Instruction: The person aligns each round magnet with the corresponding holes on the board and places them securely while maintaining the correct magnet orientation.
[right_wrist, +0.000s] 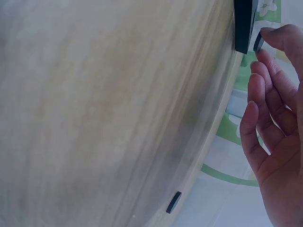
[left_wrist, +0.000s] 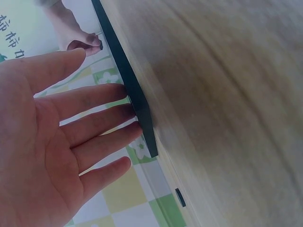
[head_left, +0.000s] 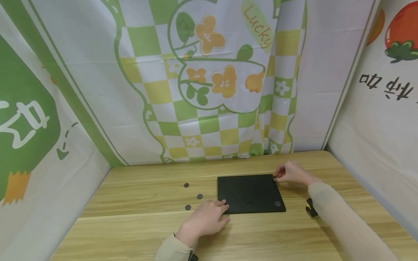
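A flat black rectangular panel (head_left: pixel 249 192) lies on the table, with a grey round pad (head_left: pixel 277 203) at its near right corner. At the far right corner my right hand (head_left: pixel 292 173) pinches a small dark disc (right_wrist: pixel 258 41) between thumb and index finger. The right wrist view shows this disc held on edge, just off the panel's edge (right_wrist: pixel 242 28). My left hand (head_left: pixel 209 217) has its fingers extended, their tips touching the panel's near left corner, which they cover. The left wrist view shows that palm (left_wrist: pixel 38 142) with nothing gripped.
Left of the panel, three small dark discs lie on the wooden table (head_left: pixel 130 203). A thin dark piece (right_wrist: pixel 173 202) sits on the table in the right wrist view. Printed cloth (head_left: pixel 209 127) hangs behind the table, with more cloth at both sides.
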A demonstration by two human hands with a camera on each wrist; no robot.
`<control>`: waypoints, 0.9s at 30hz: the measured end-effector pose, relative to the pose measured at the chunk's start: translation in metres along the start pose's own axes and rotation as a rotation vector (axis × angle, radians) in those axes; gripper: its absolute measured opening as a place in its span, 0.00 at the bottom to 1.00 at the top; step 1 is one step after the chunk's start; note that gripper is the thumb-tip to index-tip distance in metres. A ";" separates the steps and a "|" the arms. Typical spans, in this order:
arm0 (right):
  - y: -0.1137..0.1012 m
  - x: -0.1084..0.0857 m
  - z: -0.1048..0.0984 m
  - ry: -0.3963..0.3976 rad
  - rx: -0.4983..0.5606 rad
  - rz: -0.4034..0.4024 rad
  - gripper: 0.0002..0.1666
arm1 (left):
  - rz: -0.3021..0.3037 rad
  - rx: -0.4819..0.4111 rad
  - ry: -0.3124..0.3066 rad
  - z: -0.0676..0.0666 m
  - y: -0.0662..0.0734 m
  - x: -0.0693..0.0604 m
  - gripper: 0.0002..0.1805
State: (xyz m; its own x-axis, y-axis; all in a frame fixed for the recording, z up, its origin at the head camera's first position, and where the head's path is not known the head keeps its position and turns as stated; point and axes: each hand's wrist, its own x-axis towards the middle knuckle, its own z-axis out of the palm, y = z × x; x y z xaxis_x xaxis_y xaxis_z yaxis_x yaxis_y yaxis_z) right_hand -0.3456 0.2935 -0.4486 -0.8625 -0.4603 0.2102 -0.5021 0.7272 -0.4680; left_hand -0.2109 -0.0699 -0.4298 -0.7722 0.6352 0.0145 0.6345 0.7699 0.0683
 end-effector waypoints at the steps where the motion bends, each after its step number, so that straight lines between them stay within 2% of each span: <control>1: 0.000 0.000 0.000 -0.001 0.001 -0.004 0.07 | 0.000 0.001 0.001 0.000 0.000 0.000 0.24; 14: -0.003 0.005 0.003 0.005 -0.009 -0.021 0.08 | 0.009 0.007 0.008 0.000 0.000 0.000 0.24; 27: -0.003 0.008 0.004 -0.026 -0.003 -0.012 0.08 | 0.007 0.001 -0.007 -0.001 0.000 0.000 0.24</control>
State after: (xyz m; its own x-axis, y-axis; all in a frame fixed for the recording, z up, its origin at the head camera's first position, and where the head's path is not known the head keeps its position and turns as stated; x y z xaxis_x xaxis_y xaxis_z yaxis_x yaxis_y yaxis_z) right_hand -0.3506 0.2852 -0.4489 -0.8544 -0.4825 0.1931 -0.5129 0.7231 -0.4627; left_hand -0.2107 -0.0703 -0.4289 -0.7674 0.6411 0.0084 0.6401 0.7654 0.0671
